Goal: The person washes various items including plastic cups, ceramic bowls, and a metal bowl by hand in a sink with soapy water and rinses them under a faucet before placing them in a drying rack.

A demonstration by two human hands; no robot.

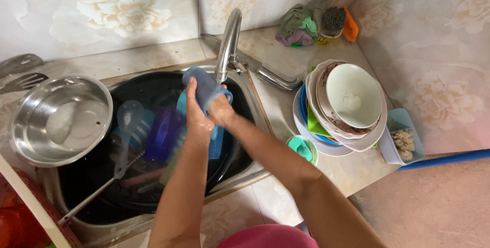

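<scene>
Both of my hands hold a translucent blue plastic cup [203,85] over the sink, just under the chrome tap [227,43]. My left hand [196,115] grips the cup's body from below. My right hand [220,109] is closed on the cup's lower right side; whether it also holds a sponge is hidden. Below the cup, a large black pan [153,89] fills the sink and holds a purple cup [163,133], a blue spatula-like spoon [125,130] and other utensils.
A steel bowl [61,120] rests on the sink's left edge. A stack of bowls and plates [347,105] stands on the counter to the right, with a small green cup [302,148], a blue container [400,135] and cloths and scrubbers [311,26] in the corner.
</scene>
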